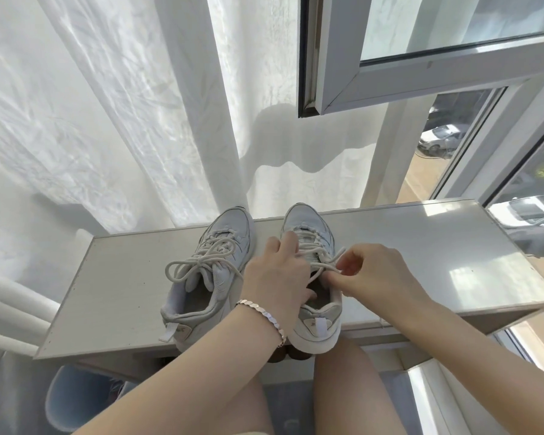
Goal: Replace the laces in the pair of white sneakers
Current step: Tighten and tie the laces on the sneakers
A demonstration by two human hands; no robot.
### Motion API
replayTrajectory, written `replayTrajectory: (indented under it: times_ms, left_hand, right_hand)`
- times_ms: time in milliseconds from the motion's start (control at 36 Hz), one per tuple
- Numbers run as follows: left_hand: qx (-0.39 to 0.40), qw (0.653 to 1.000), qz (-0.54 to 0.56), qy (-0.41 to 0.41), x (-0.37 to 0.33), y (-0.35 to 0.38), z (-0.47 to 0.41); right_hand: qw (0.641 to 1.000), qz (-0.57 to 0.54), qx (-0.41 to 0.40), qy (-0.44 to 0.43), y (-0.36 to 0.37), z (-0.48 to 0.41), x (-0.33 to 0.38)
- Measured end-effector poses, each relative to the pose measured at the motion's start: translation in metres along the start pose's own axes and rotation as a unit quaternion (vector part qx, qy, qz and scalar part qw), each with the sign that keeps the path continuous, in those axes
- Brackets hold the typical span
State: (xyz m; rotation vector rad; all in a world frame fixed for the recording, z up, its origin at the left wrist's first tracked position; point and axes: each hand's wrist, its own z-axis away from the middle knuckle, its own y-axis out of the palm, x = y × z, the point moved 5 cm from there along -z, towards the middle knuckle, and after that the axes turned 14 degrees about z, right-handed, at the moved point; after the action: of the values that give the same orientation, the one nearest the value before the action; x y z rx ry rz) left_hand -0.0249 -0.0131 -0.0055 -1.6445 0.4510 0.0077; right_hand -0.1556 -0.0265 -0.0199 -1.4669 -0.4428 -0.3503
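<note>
Two white sneakers stand side by side on a pale narrow table [421,262], toes pointing away. The left sneaker [201,277] has its cream lace [198,262] tied in a loose bow. Over the right sneaker [311,306], my left hand [277,274] lies on the tongue and opening, its fingertips on the crossed laces. My right hand [374,271] pinches a strand of that shoe's lace [330,262] beside the upper eyelets. The right sneaker's heel hangs over the table's near edge.
A white sheer curtain [123,120] hangs behind the table. An open window sash [390,80] juts in above the right. White pipes [10,309] run at the left. A light blue bin [76,400] stands under the table, next to my bare knees.
</note>
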Motion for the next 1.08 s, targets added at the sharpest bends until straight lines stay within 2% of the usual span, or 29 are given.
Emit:
replayTrajectory:
  times_ms: [83,167,222,250,306,389,444,500,528,556,583,611,667,778,833,861,972,1083]
  left_hand:
    - [0.008,1.000,0.000,-0.012,0.002,0.001,0.000]
    - [-0.040,0.998,0.051,0.018,0.005,0.003,0.003]
    - [-0.057,0.987,0.149,0.019,0.010,-0.002,0.004]
    - [-0.039,0.969,0.245,0.011,0.015,-0.002,0.006]
    - [-0.032,0.903,0.427,-0.018,0.025,-0.003,0.010]
    - [-0.049,0.766,0.636,-0.086,0.034,-0.008,0.017]
    - [-0.056,0.659,0.743,-0.104,0.038,-0.013,0.020]
    - [-0.065,0.528,0.841,-0.102,0.044,-0.026,0.021]
    - [-0.080,0.484,0.866,-0.100,0.048,-0.033,0.021]
    - [-0.092,0.464,0.875,-0.104,0.052,-0.041,0.021]
    - [-0.097,0.477,0.866,-0.113,0.055,-0.047,0.021]
    - [-0.095,0.515,0.842,-0.126,0.058,-0.050,0.020]
    - [-0.085,0.614,0.772,-0.140,0.061,-0.052,0.018]
    - [-0.070,0.782,0.591,-0.186,0.064,-0.041,0.015]
    - [-0.033,0.874,0.456,-0.164,0.059,-0.034,0.013]
    - [-0.016,0.904,0.402,-0.141,0.055,-0.030,0.011]
    - [0.043,0.965,0.251,-0.057,0.035,-0.024,0.005]
    - [0.071,0.993,0.085,-0.031,0.024,-0.023,0.000]
  right_hand:
    - [1.000,-0.010,0.001,0.007,-0.001,0.000,0.002]
    - [1.000,-0.015,0.000,0.017,-0.001,0.000,0.002]
    - [1.000,-0.014,0.001,0.020,-0.001,0.000,0.003]
    - [1.000,-0.014,0.000,0.021,-0.001,0.000,0.004]
    - [1.000,-0.010,-0.006,0.024,-0.002,0.002,0.006]
    - [0.999,0.002,-0.018,0.030,-0.003,0.004,0.007]
    - [0.999,0.011,-0.025,0.030,-0.002,0.004,0.007]
    - [0.999,0.014,-0.029,0.030,-0.002,0.004,0.008]
    - [0.999,0.015,-0.030,0.030,-0.002,0.004,0.008]
    - [0.999,0.017,-0.031,0.030,-0.001,0.005,0.008]
    - [0.999,0.019,-0.031,0.028,-0.001,0.005,0.009]
    - [0.999,0.020,-0.032,0.027,-0.001,0.005,0.010]
    - [0.999,0.025,-0.035,0.024,-0.002,0.005,0.012]
    - [0.999,0.030,-0.039,0.016,-0.001,0.005,0.012]
    - [0.999,0.033,-0.039,0.011,-0.001,0.006,0.011]
    - [0.999,0.034,-0.039,0.005,0.000,0.006,0.010]
    - [0.999,0.020,-0.030,-0.016,0.000,0.010,0.006]
    - [0.998,0.018,-0.007,-0.057,-0.006,0.015,0.006]
